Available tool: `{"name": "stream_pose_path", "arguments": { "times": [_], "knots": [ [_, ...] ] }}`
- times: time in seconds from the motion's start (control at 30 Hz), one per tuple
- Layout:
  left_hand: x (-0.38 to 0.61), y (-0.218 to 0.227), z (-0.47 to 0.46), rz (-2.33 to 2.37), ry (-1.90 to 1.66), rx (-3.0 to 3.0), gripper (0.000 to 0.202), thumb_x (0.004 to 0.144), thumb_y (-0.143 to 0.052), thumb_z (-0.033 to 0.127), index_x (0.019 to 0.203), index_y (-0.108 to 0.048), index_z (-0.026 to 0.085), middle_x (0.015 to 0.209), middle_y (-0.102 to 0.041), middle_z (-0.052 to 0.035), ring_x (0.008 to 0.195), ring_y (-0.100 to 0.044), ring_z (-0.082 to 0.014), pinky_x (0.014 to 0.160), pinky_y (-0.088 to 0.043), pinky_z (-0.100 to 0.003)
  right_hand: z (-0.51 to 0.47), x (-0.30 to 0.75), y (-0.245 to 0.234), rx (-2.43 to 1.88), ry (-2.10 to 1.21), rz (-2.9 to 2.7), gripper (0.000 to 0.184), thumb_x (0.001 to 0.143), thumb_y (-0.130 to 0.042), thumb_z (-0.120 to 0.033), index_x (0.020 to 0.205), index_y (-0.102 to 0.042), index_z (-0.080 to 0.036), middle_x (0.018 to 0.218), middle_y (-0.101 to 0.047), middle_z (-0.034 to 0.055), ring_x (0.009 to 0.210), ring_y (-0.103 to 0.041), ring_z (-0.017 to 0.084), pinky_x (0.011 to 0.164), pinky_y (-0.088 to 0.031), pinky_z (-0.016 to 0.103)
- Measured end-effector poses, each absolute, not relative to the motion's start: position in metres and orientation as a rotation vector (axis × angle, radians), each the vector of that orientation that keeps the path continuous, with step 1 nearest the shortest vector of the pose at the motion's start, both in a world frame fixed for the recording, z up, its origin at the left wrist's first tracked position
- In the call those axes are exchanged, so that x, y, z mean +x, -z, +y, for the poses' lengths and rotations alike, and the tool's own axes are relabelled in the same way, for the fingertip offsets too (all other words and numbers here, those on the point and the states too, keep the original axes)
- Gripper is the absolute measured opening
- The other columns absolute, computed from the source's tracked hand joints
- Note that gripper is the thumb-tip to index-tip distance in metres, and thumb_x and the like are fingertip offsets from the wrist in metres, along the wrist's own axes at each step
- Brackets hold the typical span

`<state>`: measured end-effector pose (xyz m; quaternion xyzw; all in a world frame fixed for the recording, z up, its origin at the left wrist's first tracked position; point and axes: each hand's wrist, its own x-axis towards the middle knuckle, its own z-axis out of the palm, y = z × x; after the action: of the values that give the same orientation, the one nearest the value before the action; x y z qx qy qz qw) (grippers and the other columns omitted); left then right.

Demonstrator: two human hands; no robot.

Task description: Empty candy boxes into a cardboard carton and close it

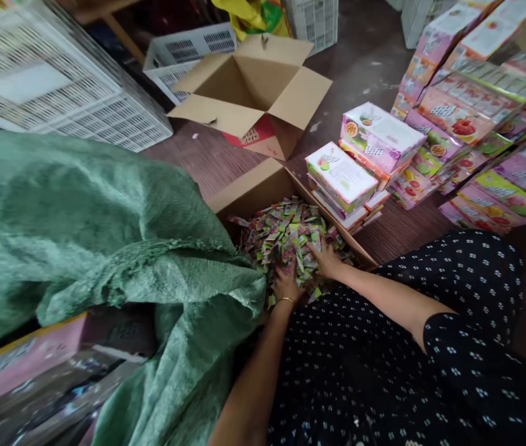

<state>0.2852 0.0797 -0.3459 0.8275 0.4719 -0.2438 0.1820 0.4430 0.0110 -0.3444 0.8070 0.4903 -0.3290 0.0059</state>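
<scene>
A cardboard carton on the floor in front of me is filled with a loose heap of small, colourful sachets. My left hand, with a thin bangle at the wrist, reaches into the near part of the heap. Its fingers are stretched out on the sachets, the tips partly hidden among them. Just to its right, my right hand rests on the same heap with fingers spread. Neither hand visibly grips anything.
A green woven sack overlaps the carton's left side. Behind stands an empty open carton. Printed fruit boxes are stacked at right, with more boxes beyond. White plastic crates stand at upper left.
</scene>
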Motion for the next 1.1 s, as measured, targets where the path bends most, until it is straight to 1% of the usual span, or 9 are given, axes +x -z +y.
{"name": "stream_pose_path", "arguments": {
  "times": [0.2,0.3,0.4,0.47,0.63,0.8,0.87,0.97,1.1],
  "knots": [
    [0.292,0.354,0.189,1.547,0.438,2.214,0.091,0.083,-0.075,0.037,0.164,-0.033,0.028,0.165,-0.019,-0.0218,0.134,-0.055,-0.0406,0.109,-0.049,-0.046,0.125,0.463,0.346,2.501,1.092,1.891,0.101,0.084,-0.078,-0.025,0.167,-0.021,-0.021,0.17,-0.005,0.0258,0.151,-0.028,0.046,0.116,-0.039,0.054],
    [0.291,0.358,0.226,1.657,0.506,2.147,0.076,0.086,-0.069,0.034,0.157,-0.046,0.021,0.157,-0.032,-0.0222,0.129,-0.058,-0.0414,0.107,-0.05,-0.048,0.161,0.457,0.349,2.511,1.094,1.885,0.1,0.09,-0.074,-0.026,0.169,-0.012,-0.025,0.168,-0.013,0.0254,0.15,-0.03,0.044,0.115,-0.04,0.054],
    [0.285,0.367,0.219,1.595,0.58,2.139,0.075,0.088,-0.068,0.033,0.158,-0.044,0.018,0.154,-0.033,-0.0252,0.133,-0.054,-0.0426,0.11,-0.047,-0.049,0.15,0.453,0.356,2.385,1.074,1.894,0.106,0.09,-0.076,-0.04,0.169,-0.008,-0.025,0.166,-0.018,0.0271,0.149,-0.028,0.049,0.111,-0.042,0.06],
    [0.281,0.37,0.193,1.516,0.598,2.148,0.083,0.085,-0.073,0.033,0.161,-0.04,0.023,0.156,-0.028,-0.0244,0.135,-0.052,-0.0415,0.112,-0.045,-0.047,0.12,0.458,0.357,2.269,1.059,1.938,0.105,0.089,-0.077,-0.045,0.169,-0.013,-0.022,0.165,-0.022,0.0277,0.148,-0.029,0.05,0.111,-0.042,0.059],
    [0.279,0.358,0.109,1.191,0.811,2.234,0.07,0.079,-0.081,0.033,0.146,-0.06,0.03,0.158,-0.03,-0.0204,0.139,-0.046,-0.0416,0.105,-0.052,-0.049,0.022,0.479,0.343,1.993,1.12,1.816,0.106,0.082,-0.085,-0.037,0.167,-0.024,-0.019,0.165,-0.025,0.0256,0.143,-0.04,0.048,0.112,-0.044,0.055],
    [0.28,0.347,0.075,1.075,0.884,2.304,0.077,0.085,-0.073,0.024,0.154,-0.048,0.043,0.162,-0.03,-0.018,0.143,-0.041,-0.0419,0.102,-0.053,-0.05,-0.034,0.478,0.331,2.005,1.214,1.61,0.099,0.081,-0.083,-0.033,0.164,-0.032,-0.02,0.161,-0.033,0.0264,0.143,-0.043,0.047,0.111,-0.047,0.057],
    [0.275,0.345,0.086,1.207,0.883,2.228,0.076,0.086,-0.072,0.023,0.154,-0.048,0.046,0.157,-0.039,-0.0158,0.139,-0.048,-0.0401,0.102,-0.053,-0.049,-0.034,0.472,0.334,2.068,1.247,1.571,0.1,0.082,-0.082,-0.036,0.165,-0.029,-0.022,0.165,-0.026,0.0264,0.149,-0.034,0.048,0.114,-0.044,0.059],
    [0.27,0.339,0.116,1.462,0.892,2.117,0.068,0.088,-0.071,0.032,0.153,-0.053,0.035,0.153,-0.042,-0.0201,0.13,-0.057,-0.0414,0.103,-0.052,-0.051,-0.014,0.46,0.343,2.119,1.255,1.639,0.106,0.083,-0.08,-0.033,0.168,-0.017,-0.029,0.172,0.0,0.0215,0.156,-0.014,0.051,0.114,-0.041,0.065],
    [0.29,0.33,0.151,1.639,0.633,2.289,0.087,0.087,-0.071,0.039,0.164,-0.032,0.026,0.166,-0.021,-0.025,0.155,-0.023,-0.0455,0.118,-0.035,-0.06,0.031,0.439,0.36,2.114,1.197,1.823,0.102,0.087,-0.072,-0.025,0.169,-0.011,-0.031,0.173,0.007,0.0187,0.155,-0.008,0.054,0.111,-0.039,0.072]
  ]
}}
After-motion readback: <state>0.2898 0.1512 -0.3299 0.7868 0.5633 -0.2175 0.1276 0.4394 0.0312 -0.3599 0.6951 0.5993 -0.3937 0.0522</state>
